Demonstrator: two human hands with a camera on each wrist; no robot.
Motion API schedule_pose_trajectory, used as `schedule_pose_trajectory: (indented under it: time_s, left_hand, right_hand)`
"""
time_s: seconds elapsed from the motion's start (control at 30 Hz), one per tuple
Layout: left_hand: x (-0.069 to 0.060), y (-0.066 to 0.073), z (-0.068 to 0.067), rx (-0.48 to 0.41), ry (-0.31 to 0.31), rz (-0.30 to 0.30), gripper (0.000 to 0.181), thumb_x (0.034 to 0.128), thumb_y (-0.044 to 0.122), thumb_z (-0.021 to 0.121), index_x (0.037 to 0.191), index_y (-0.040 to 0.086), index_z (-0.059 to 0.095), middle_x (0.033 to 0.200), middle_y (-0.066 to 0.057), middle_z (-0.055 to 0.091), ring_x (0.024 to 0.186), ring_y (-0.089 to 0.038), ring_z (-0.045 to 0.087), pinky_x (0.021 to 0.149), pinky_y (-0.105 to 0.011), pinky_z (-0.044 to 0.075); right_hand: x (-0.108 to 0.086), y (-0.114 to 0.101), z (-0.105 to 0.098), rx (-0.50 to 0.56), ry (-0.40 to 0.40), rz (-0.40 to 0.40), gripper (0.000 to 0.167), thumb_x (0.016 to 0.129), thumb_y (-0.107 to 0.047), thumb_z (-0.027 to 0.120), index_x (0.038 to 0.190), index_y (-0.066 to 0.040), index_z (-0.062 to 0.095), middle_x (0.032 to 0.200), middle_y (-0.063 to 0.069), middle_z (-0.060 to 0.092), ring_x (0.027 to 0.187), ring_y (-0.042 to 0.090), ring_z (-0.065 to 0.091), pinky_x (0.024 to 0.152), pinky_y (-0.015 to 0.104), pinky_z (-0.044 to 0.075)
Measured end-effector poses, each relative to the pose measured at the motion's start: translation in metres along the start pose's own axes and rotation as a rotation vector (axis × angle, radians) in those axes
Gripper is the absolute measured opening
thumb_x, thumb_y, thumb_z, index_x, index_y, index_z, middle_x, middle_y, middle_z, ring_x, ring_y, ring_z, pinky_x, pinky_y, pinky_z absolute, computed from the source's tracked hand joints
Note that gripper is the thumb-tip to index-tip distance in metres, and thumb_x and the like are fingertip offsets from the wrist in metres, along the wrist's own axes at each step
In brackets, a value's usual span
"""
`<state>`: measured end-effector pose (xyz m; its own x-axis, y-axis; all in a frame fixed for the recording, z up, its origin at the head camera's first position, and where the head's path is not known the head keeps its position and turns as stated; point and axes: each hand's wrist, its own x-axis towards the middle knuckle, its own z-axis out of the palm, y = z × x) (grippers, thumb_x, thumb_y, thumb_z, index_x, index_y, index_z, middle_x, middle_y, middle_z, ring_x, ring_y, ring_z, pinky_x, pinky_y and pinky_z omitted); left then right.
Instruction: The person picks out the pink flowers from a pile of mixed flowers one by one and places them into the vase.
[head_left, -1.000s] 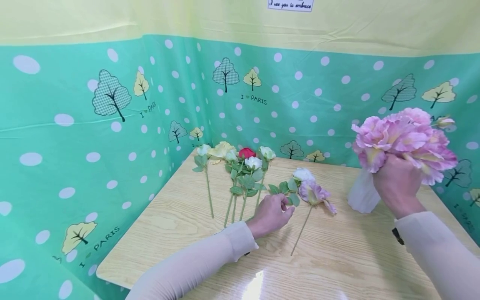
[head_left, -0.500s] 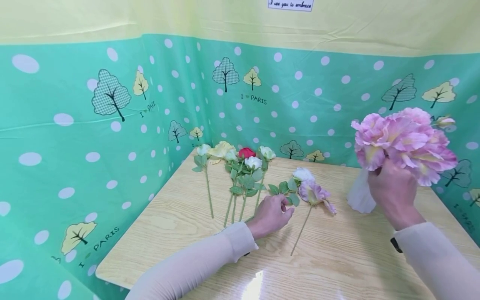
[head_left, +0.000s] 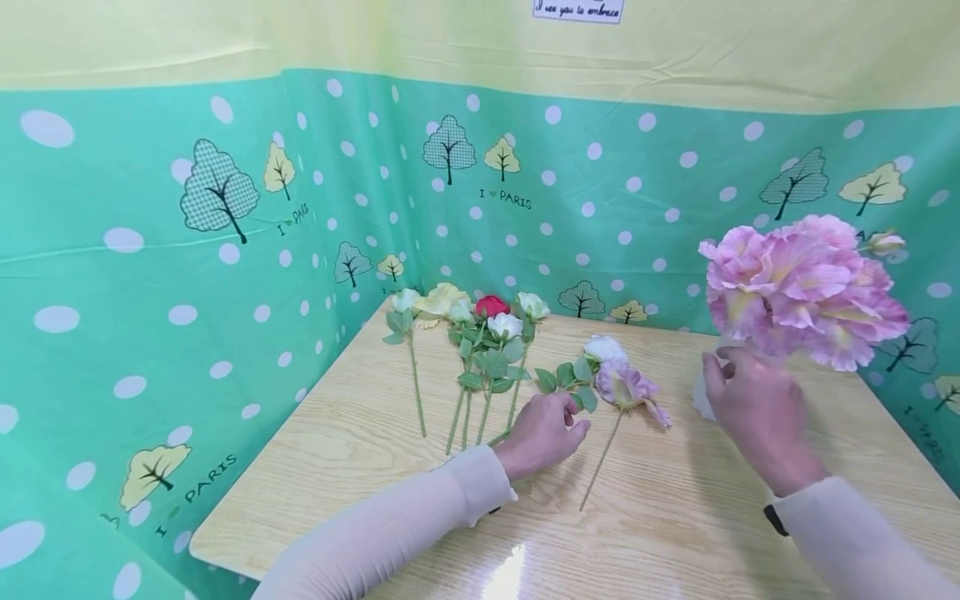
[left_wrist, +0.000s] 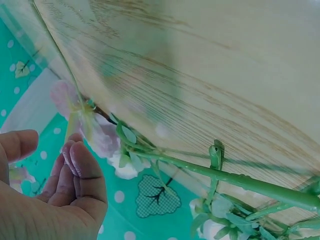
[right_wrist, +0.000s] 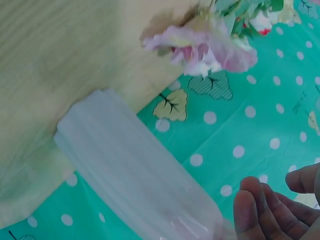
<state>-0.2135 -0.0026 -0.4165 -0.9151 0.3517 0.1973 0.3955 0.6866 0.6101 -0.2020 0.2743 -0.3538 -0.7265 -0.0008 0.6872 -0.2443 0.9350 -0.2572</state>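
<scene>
A white fluted vase (right_wrist: pixel 125 160) stands at the table's right, bearing a bunch of large pink flowers (head_left: pixel 806 287). My right hand (head_left: pixel 761 417) is in front of the vase, below the blooms. In the right wrist view its fingers are loosely bent, thumb apart, with nothing between them. My left hand (head_left: pixel 545 431) hovers by the leaves of a white rose (head_left: pixel 604 348); the left wrist view shows its fingers loosely curled around nothing, thumb apart. Just right of it lies a single pale purple flower (head_left: pixel 626 386) with a thin stem.
Left of my left hand lie a red rose (head_left: pixel 492 306), a yellow flower (head_left: pixel 444 300) and several white roses (head_left: pixel 505 325) with green stems. A polka-dot green curtain (head_left: pixel 600 200) encloses the wooden table (head_left: pixel 337 467) at its back and left.
My right hand has let go among the pink flowers and moved down and slightly left, in front of the vase. The bunch stays in place. My left hand has not moved.
</scene>
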Motion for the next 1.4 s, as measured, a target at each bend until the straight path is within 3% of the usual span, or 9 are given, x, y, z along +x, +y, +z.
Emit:
schedule_pose_trajectory:
  time_s: [0.13, 0.37, 0.47, 0.7, 1.0, 1.23, 1.33, 1.4]
  left_hand:
    - [0.000, 0.001, 0.000, 0.012, -0.002, 0.001, 0.026, 0.0943, 0.028, 0.074, 0.107, 0.005, 0.073, 0.089, 0.000, 0.071, 0.073, -0.007, 0.062, 0.063, -0.021, 0.050]
    - [0.000, 0.000, 0.001, 0.024, -0.002, 0.011, 0.027, 0.0947, 0.029, 0.074, 0.108, 0.005, 0.074, 0.092, -0.002, 0.072, 0.076, -0.008, 0.064, 0.066, -0.021, 0.051]
    - [0.000, -0.001, 0.002, 0.034, -0.002, 0.011, 0.028, 0.0947, 0.029, 0.074, 0.108, 0.005, 0.074, 0.093, -0.003, 0.072, 0.078, -0.009, 0.064, 0.066, -0.021, 0.051]
    - [0.000, 0.002, 0.001, 0.079, -0.010, -0.003, 0.030, 0.0944, 0.033, 0.074, 0.111, 0.008, 0.075, 0.098, -0.002, 0.074, 0.084, -0.012, 0.069, 0.070, -0.024, 0.053]
    - [0.000, 0.007, 0.004, 0.155, -0.028, -0.007, 0.032, 0.0926, 0.039, 0.075, 0.108, 0.011, 0.076, 0.099, 0.002, 0.074, 0.078, -0.010, 0.065, 0.065, -0.023, 0.050]
    - [0.002, 0.015, 0.008, 0.241, -0.079, -0.002, 0.033, 0.0908, 0.041, 0.076, 0.106, 0.013, 0.077, 0.106, 0.002, 0.076, 0.087, -0.012, 0.070, 0.073, -0.024, 0.054]
    - [0.003, 0.017, 0.012, 0.277, -0.094, 0.013, 0.030, 0.0896, 0.042, 0.077, 0.099, 0.014, 0.077, 0.099, 0.004, 0.076, 0.082, -0.011, 0.068, 0.071, -0.023, 0.053]
    - [0.004, 0.019, 0.016, 0.285, -0.109, 0.023, 0.028, 0.0891, 0.042, 0.077, 0.084, 0.014, 0.074, 0.080, 0.008, 0.070, 0.067, -0.008, 0.060, 0.061, -0.021, 0.048]
  right_hand:
    - [-0.009, -0.005, 0.004, -0.006, 0.019, -0.026, 0.023, 0.093, -0.016, 0.070, 0.099, 0.007, 0.072, 0.077, 0.023, 0.072, 0.053, 0.038, 0.063, 0.036, 0.038, 0.038]
    - [-0.021, -0.012, 0.006, 0.011, -0.070, -0.019, 0.028, 0.094, -0.020, 0.072, 0.102, 0.007, 0.071, 0.078, 0.025, 0.071, 0.045, 0.028, 0.059, 0.035, 0.030, 0.035]
    - [-0.026, -0.014, 0.007, 0.010, -0.106, -0.015, 0.030, 0.095, -0.022, 0.072, 0.104, 0.007, 0.070, 0.079, 0.025, 0.072, 0.044, 0.024, 0.058, 0.036, 0.029, 0.036]
    - [-0.038, -0.017, 0.012, 0.016, -0.082, -0.036, 0.029, 0.092, -0.023, 0.074, 0.100, 0.004, 0.073, 0.076, 0.022, 0.073, 0.048, 0.031, 0.063, 0.037, 0.036, 0.042]
    - [-0.059, -0.019, 0.018, 0.011, -0.098, -0.051, 0.032, 0.084, -0.025, 0.082, 0.100, 0.002, 0.075, 0.074, 0.016, 0.073, 0.044, 0.025, 0.059, 0.036, 0.033, 0.038]
    - [-0.071, -0.024, 0.017, 0.014, -0.142, -0.034, 0.031, 0.084, -0.027, 0.083, 0.100, -0.001, 0.075, 0.073, 0.014, 0.073, 0.049, 0.027, 0.062, 0.037, 0.032, 0.039]
    - [-0.074, -0.025, 0.017, 0.019, -0.145, -0.037, 0.029, 0.084, -0.026, 0.083, 0.097, -0.002, 0.075, 0.072, 0.014, 0.073, 0.050, 0.028, 0.063, 0.037, 0.032, 0.039]
    - [-0.076, -0.026, 0.017, 0.021, -0.134, -0.048, 0.027, 0.082, -0.025, 0.084, 0.095, -0.003, 0.075, 0.071, 0.013, 0.072, 0.049, 0.027, 0.063, 0.036, 0.031, 0.039]
